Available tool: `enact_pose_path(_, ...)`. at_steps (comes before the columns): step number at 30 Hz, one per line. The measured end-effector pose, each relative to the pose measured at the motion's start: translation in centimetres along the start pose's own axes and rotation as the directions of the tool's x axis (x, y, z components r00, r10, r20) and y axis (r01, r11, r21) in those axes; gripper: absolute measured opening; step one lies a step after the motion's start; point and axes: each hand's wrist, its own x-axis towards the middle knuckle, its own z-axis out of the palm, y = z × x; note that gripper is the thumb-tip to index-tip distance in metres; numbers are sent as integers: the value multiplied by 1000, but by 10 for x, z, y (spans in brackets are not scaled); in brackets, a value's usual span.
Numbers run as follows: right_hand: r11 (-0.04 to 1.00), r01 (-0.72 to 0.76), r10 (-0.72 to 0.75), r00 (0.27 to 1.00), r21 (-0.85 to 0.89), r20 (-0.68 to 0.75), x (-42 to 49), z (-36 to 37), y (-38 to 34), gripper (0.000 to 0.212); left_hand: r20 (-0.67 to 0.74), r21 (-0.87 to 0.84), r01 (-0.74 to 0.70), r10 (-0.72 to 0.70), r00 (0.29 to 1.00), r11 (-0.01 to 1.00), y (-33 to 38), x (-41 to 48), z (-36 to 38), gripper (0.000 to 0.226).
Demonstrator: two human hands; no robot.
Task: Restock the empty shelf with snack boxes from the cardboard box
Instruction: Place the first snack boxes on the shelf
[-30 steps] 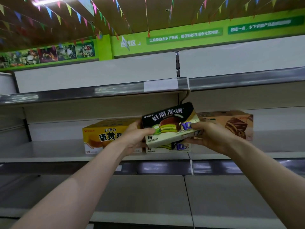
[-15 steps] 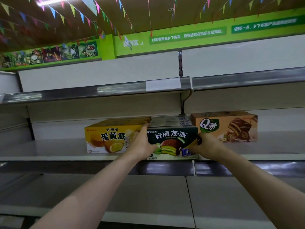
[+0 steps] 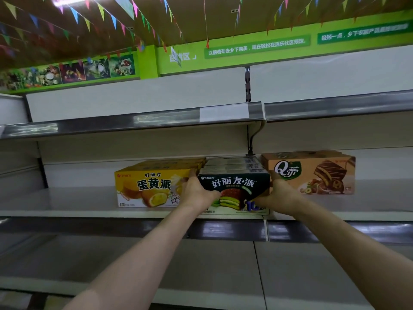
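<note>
Both hands clasp the dark green box by its ends, left hand and right hand curled round it. It sits on the middle shelf between the yellow box and the brown box. Restocking seems barely begun: most shelving is bare.

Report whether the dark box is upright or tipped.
Upright: the dark box shows its label level, facing out; left hand and right hand hold its ends.
</note>
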Motion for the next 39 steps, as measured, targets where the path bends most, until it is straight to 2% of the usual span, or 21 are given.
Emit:
enact_pose_path(3,999,19,-19,1000,27,3,2,1,-1,76,-36,35,-2,3,999,999,1,3,5,89)
enact_pose_path(8,998,11,-11,1000,57,2,8,1,2,68,0,-72,5,-5,1000,997,5,2,6,84)
enact_pose_path(12,998,11,-9,999,56,-37,14,4,7,68,-15,-99,-13,12,1000,995,2,1,1,76)
enact_pose_path(15,998,21,-18,998,60,-55,18,6,9,73,-17,-112,-35,33,999,993,-2,1,0,80)
enact_pose_path(19,996,84,-84,994,9,-69,22,9,9,94,-42,-22,-97,96,994,995,-3,0,0,78)
enact_pose_path(23,996,89,-90,992,-15,-92,26,11,13,92,-64,46,-149,152,986,988,-4,-2,-1,65)
enact_pose_path(29,995,85,-89,989,-44,-114,31,9,24,98,-59,56,-192,195,979,980,-5,-5,2,65)
enact_pose_path(31,995,72,-79,990,-65,-116,30,8,23,99,-42,155,-210,219,975,965,-2,-6,1,65)
enact_pose_path(33,990,48,-61,993,-130,-98,25,6,16,97,-41,358,-234,266,963,904,2,-9,0,67)
enact_pose_path(35,955,52,-84,992,-292,-98,17,4,7,101,-22,577,-278,355,935,768,7,-16,2,76)
enact_pose_path(37,837,90,-176,978,-540,-110,6,6,-6,103,64,706,-340,422,904,621,9,-23,11,93)
enact_pose_path(39,699,146,-261,964,-701,-59,-4,12,-14,100,135,762,-370,429,893,531,8,-26,19,106)
